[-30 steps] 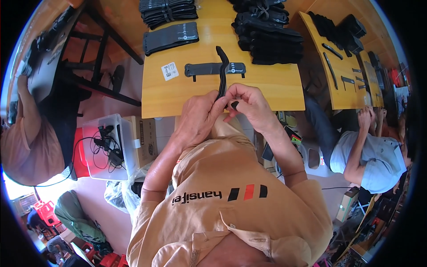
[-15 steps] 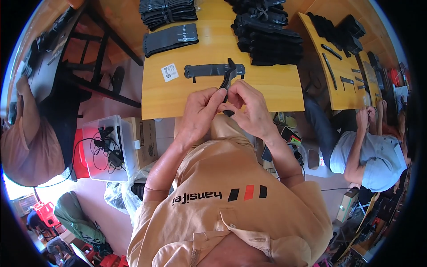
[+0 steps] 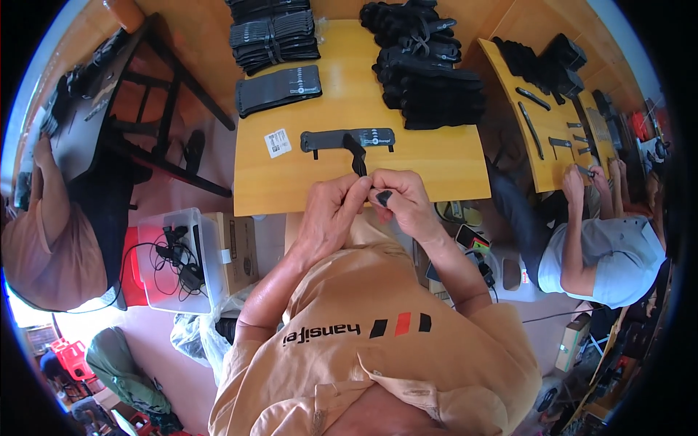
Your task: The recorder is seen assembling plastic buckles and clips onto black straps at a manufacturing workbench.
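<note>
My left hand [image 3: 331, 214] and my right hand [image 3: 408, 205] meet over the table's near edge, fingers pinched together. Between them is a narrow black strap [image 3: 354, 154]; its free end sticks up and away from me, while its lower part is hidden by my fingers. A small black patch [image 3: 384, 197] shows at my right thumb; whether it belongs to the strap I cannot tell. Just beyond the strap, a dark grey band [image 3: 327, 140] with white print and two small black tabs lies flat on the yellow table [image 3: 436, 171].
Left of the band lies a white label [image 3: 277, 143]. Behind it are a grey flat band stack [image 3: 273, 93] and a tied bundle [image 3: 270, 45]. Black straps [image 3: 440, 98] are piled at the right. A clear bin [image 3: 185, 254] holds cables. People work at both sides.
My hands have drawn closer together, and the strap's free end has tipped to the left and now shows shorter. The table sits lower in the view.
</note>
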Motion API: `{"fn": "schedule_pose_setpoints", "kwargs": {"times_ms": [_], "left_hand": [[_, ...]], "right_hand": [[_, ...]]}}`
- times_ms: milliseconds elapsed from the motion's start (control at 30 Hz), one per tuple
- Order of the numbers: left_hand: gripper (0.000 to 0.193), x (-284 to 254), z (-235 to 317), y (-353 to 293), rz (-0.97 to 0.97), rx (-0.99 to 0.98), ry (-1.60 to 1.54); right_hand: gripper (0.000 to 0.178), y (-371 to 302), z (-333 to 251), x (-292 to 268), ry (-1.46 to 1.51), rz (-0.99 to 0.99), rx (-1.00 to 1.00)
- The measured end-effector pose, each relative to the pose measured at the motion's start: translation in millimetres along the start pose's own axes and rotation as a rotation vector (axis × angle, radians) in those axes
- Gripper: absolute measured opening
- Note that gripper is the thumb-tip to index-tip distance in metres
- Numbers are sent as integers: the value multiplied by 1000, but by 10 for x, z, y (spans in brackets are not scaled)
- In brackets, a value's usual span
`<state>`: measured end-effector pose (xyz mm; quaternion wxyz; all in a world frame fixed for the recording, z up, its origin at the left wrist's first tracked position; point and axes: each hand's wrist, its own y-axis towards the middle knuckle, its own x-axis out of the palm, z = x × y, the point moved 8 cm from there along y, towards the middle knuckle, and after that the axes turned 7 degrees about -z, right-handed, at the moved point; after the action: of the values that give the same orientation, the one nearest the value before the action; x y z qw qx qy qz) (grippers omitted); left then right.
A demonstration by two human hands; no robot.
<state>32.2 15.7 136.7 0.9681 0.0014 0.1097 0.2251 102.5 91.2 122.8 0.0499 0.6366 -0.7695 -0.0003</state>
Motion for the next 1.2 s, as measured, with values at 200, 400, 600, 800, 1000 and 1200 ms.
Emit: {"fn": "schedule_pose_setpoints", "kwargs": {"times_ms": [200,400,600,800,1000,1200], "left_hand": [[38,143,-261,4,-250,-194,-635],[40,49,-261,58,-7,-133,-455],[39,78,-298,121,63,-67,-306],[37,149,-219,108,-12,-58,-230],[40,143,-244,72,-7,-83,-323],[39,54,-378,-139,-33,-163,-453]], "right_hand": [[26,-10,245,39,974,-10,129],[25,15,31,-147,261,200,-70],[25,-40,-152,-76,-658,378,-214],[21,-111,-156,-172,-513,516,-378],[26,-91,105,-663,-32,639,-73],[25,56,104,-1323,-191,672,36]]}}
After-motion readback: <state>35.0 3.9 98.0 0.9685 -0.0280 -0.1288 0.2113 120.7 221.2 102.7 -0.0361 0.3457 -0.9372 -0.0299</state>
